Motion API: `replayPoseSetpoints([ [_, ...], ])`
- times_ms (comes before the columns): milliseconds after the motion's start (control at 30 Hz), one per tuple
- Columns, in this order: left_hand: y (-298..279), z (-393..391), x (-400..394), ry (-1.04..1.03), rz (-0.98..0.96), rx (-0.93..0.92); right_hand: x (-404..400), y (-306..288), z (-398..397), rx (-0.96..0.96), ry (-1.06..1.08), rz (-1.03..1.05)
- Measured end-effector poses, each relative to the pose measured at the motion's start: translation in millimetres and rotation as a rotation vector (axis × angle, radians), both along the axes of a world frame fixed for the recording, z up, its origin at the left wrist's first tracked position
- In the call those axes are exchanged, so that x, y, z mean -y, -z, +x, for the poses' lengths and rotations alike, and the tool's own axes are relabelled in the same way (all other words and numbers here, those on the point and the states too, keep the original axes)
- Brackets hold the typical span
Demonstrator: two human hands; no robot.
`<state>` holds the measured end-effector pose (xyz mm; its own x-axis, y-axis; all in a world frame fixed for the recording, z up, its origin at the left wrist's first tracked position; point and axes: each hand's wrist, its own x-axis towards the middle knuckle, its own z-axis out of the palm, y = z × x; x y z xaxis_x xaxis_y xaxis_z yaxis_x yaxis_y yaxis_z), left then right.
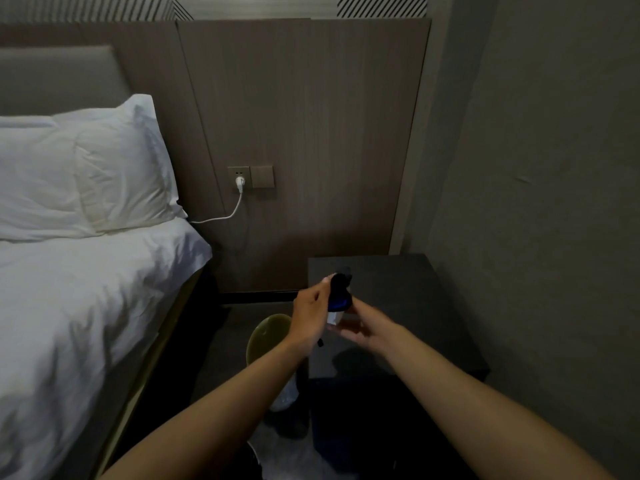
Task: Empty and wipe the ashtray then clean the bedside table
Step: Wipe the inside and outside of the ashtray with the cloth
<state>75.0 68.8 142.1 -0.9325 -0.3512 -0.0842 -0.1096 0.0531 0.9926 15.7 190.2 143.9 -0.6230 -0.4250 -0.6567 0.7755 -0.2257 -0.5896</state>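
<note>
Both hands meet above the left edge of the dark bedside table [408, 289]. My left hand [308, 317] grips a dark blue and black cloth [339, 296] and presses it against a small white object, apparently the ashtray [332, 318]. Most of the ashtray is hidden by the cloth and fingers. My right hand [367, 329] holds the ashtray from below and from the right, with its fingers curled round it.
A waste bin [266, 337] with a yellowish liner stands on the floor between the bed [86, 306] and the table, just left of my hands. A white charger cable [235, 206] runs from the wall socket to the bed. A grey wall closes the right side.
</note>
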Motion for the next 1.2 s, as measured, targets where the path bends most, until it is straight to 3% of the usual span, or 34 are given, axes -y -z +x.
replayPoseSetpoints([
  [133, -0.2, 2.9, 0.6, 0.001, -0.174, -0.136, 4.1, -2.1, 4.4, 0.031, 0.056, -0.143],
  [333, -0.5, 3.5, 9.6, -0.035, -0.331, -0.13, 5.3, -1.5, 3.9, -0.015, 0.069, -0.16],
  [500, -1.4, 7.5, 19.5, 0.081, -0.424, -0.108, 0.3, -12.2, 0.9, -0.074, -0.089, -0.147],
  [567, -4.8, 11.6, 15.9, 0.15, -0.369, -0.13, -2.1, -18.6, 1.7, -0.067, -0.1, -0.163],
  [733, -8.6, 12.1, 14.6, 0.284, -0.503, -0.292, -7.3, -21.1, 1.8, 0.018, -0.109, -0.209],
  [900, -14.0, 6.4, 8.2, 0.256, -0.353, -0.25, -10.7, -13.7, 2.9, -0.039, -0.127, -0.212],
  [1067, -19.8, 1.1, 11.9, 0.261, -0.171, -0.099, -9.1, -5.3, 3.2, -0.279, -0.211, -0.038],
  [1200, -34.3, -6.7, 13.1, 0.271, -0.162, 0.005, -7.3, -1.2, 5.9, -0.444, -0.17, -0.043],
])
